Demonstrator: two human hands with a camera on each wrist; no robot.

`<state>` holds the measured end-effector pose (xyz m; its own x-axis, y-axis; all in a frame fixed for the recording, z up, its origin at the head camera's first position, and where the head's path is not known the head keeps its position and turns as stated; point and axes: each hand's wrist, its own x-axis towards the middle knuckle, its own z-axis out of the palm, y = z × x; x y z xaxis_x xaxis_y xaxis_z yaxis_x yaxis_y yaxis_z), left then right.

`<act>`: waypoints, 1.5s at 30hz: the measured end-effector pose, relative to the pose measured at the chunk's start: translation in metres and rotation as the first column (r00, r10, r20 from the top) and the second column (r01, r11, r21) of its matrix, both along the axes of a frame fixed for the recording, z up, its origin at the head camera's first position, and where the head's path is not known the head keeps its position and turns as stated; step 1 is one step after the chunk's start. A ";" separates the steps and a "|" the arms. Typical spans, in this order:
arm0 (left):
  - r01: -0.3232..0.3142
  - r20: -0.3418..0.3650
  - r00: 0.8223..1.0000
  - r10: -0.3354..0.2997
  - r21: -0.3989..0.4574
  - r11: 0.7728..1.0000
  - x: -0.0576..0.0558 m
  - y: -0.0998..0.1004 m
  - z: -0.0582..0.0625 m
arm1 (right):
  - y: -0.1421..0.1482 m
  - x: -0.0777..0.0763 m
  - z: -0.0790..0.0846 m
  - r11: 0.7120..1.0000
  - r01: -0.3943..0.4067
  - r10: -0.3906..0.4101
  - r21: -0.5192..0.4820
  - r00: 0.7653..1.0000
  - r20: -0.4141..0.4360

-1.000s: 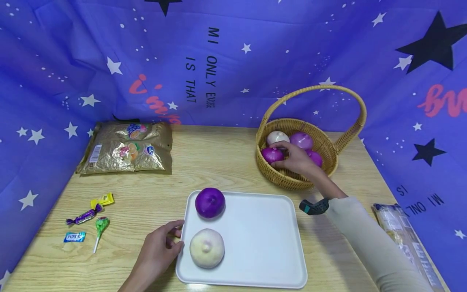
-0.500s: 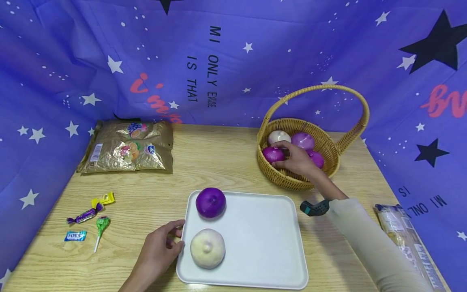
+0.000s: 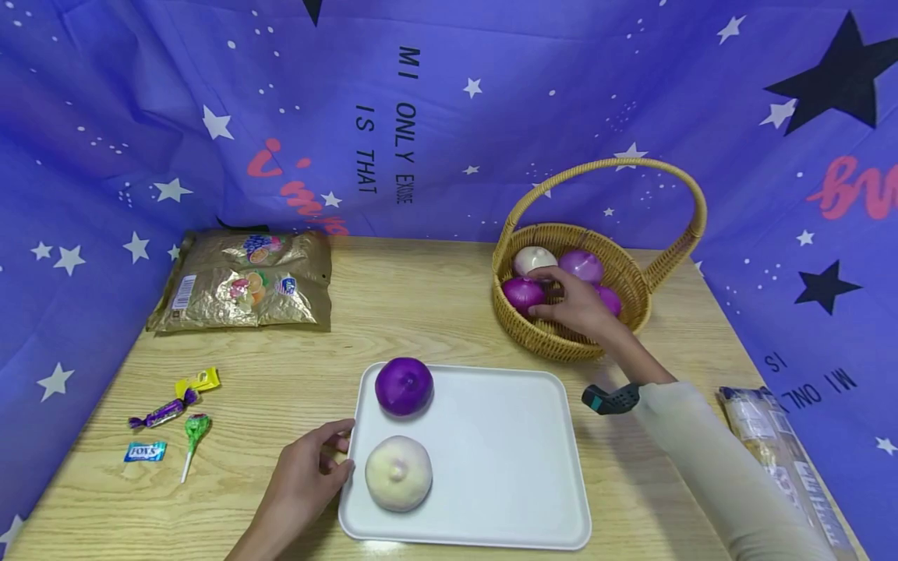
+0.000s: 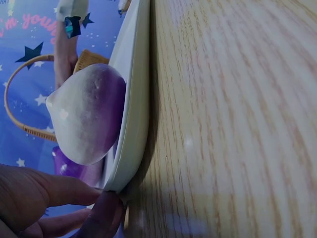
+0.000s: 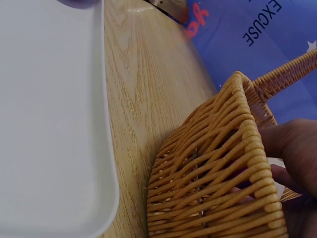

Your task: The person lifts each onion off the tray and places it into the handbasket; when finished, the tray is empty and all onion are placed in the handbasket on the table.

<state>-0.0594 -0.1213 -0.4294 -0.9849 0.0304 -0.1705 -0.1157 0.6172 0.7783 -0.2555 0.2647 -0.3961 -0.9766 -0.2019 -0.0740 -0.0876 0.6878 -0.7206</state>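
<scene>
Right fingers (image 3: 544,272) curled round purple onion (image 3: 520,296), left fingers (image 3: 334,428) pinched on tray (image 3: 501,460), blue candy (image 3: 145,451) labelled "FOX'S"

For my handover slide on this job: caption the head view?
Right hand grips a purple onion in the basket; left hand holds the white tray by its edge, near a pale onion.

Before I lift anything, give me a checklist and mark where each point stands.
1. Right hand holding the left magenta onion: ok.
2. Firmness of that hold: cannot tell.
3. That onion out of the basket: not ok, it sits inside the rim.
4. Left hand touching the edge of the tray: ok.
5. Room on the tray: ok, the purple onion and white onion both sit along its left side.
</scene>
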 end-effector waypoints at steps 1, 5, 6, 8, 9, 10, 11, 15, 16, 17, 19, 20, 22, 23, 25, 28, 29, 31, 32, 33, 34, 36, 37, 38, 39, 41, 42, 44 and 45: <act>0.001 -0.002 1.000 -0.001 -0.003 1.000 0.000 0.000 0.000 | 0.000 0.000 0.001 1.000 0.007 -0.007 -0.003 1.000 0.005; 0.002 -0.011 1.000 -0.003 -0.015 1.000 0.000 0.000 0.000 | 0.002 0.002 0.003 1.000 0.011 -0.011 -0.017 1.000 0.021; 0.000 -0.011 1.000 -0.001 -0.016 1.000 0.000 0.000 0.000 | 0.002 0.003 0.004 1.000 0.013 -0.013 -0.012 1.000 0.019; -0.001 -0.014 1.000 0.000 -0.020 1.000 0.001 0.000 0.000 | 0.003 0.004 0.007 1.000 0.009 -0.009 -0.004 1.000 0.014; -0.001 -0.013 1.000 0.001 -0.022 1.000 0.001 0.000 0.000 | 0.003 0.005 0.008 1.000 0.005 -0.005 0.001 1.000 0.011; -0.003 -0.012 1.000 0.002 -0.025 1.000 0.001 0.000 0.000 | 0.003 0.005 0.009 1.000 0.001 -0.001 0.006 1.000 0.007; -0.004 -0.011 1.000 0.004 -0.027 1.000 0.001 0.000 0.000 | 0.003 0.006 0.010 1.000 -0.001 0.001 0.006 1.000 0.005; -0.004 -0.010 1.000 0.004 -0.026 1.000 0.001 0.001 0.001 | 0.004 0.008 0.014 1.000 -0.001 0.002 0.010 1.000 -0.017; -0.004 -0.010 1.000 0.003 -0.025 1.000 0.001 0.001 0.001 | 0.003 0.010 0.016 1.000 0.002 -0.002 0.009 1.000 -0.026; -0.002 -0.011 1.000 0.002 -0.023 1.000 0.001 0.001 0.001 | 0.003 0.011 0.017 1.000 0.004 -0.004 0.008 0.999 -0.033; -0.002 -0.012 1.000 0.002 -0.018 1.000 0.000 0.000 0.001 | 0.002 0.014 0.021 1.000 0.000 0.000 0.003 0.999 -0.048; -0.001 -0.013 1.000 0.001 -0.017 1.000 0.000 0.000 0.001 | 0.001 0.016 0.022 1.000 -0.003 0.003 -0.001 0.999 -0.054; 0.002 -0.015 1.000 -0.002 -0.017 1.000 0.000 0.000 0.001 | -0.001 0.021 0.027 1.000 -0.012 0.011 -0.015 0.998 -0.058; 0.001 -0.016 1.000 -0.002 -0.016 1.000 0.001 0.000 0.001 | -0.003 0.023 0.029 0.999 -0.017 0.015 -0.028 0.998 -0.055; 0.002 -0.016 1.000 -0.002 -0.017 1.000 0.001 0.000 0.001 | -0.006 0.028 0.033 0.998 -0.030 0.027 -0.052 0.998 -0.049; 0.001 -0.017 1.000 -0.002 -0.023 1.000 0.002 0.000 0.000 | -0.011 0.036 0.041 0.992 -0.067 0.063 -0.105 0.997 -0.041; 0.000 -0.017 1.000 -0.001 -0.026 1.000 0.002 0.000 0.000 | -0.013 0.040 0.044 0.988 -0.079 0.075 -0.133 0.997 -0.037; -0.001 -0.016 1.000 0.000 -0.025 1.000 0.002 0.000 0.000 | -0.018 0.048 0.051 0.977 -0.108 0.104 -0.184 0.994 -0.036; 0.002 -0.019 1.000 -0.002 -0.026 1.000 0.002 0.000 0.000 | -0.021 0.053 0.055 0.970 -0.119 0.115 -0.210 0.993 -0.030; 0.000 -0.018 1.000 -0.001 -0.024 1.000 0.002 0.000 0.000 | -0.023 0.057 0.058 0.962 -0.130 0.128 -0.241 0.992 -0.024; 0.000 -0.018 1.000 0.000 -0.024 1.000 0.001 0.000 0.000 | -0.026 0.062 0.061 0.954 -0.137 0.137 -0.266 0.990 -0.019; 0.001 -0.016 1.000 -0.001 -0.025 1.000 0.001 0.000 0.001 | -0.031 0.070 0.063 0.944 -0.152 0.155 -0.293 0.988 -0.014; 0.003 -0.016 1.000 -0.003 -0.027 1.000 0.001 0.000 0.001 | -0.033 0.073 0.063 0.939 -0.160 0.164 -0.305 0.986 -0.012; 0.004 -0.015 1.000 -0.005 -0.029 1.000 0.001 0.001 0.001 | -0.036 0.076 0.063 0.935 -0.168 0.173 -0.313 0.985 -0.010; 0.003 -0.011 1.000 -0.003 -0.032 0.999 0.001 0.001 0.001 | -0.038 0.079 0.063 0.932 -0.176 0.182 -0.318 0.983 -0.011; 0.007 -0.010 1.000 -0.007 -0.037 0.999 0.001 0.001 0.001 | -0.043 0.084 0.061 0.928 -0.192 0.197 -0.320 0.980 -0.016; 0.008 -0.010 1.000 -0.008 -0.039 0.999 0.001 0.001 0.001 | -0.045 0.086 0.061 0.925 -0.200 0.206 -0.324 0.978 -0.017; 0.008 -0.010 1.000 -0.008 -0.040 0.999 0.001 0.001 0.001 | -0.048 0.090 0.058 0.921 -0.207 0.217 -0.328 0.976 -0.007; 0.008 -0.011 1.000 -0.008 -0.040 0.999 0.001 0.001 0.000 | -0.049 0.091 0.057 0.919 -0.209 0.222 -0.334 0.975 0.002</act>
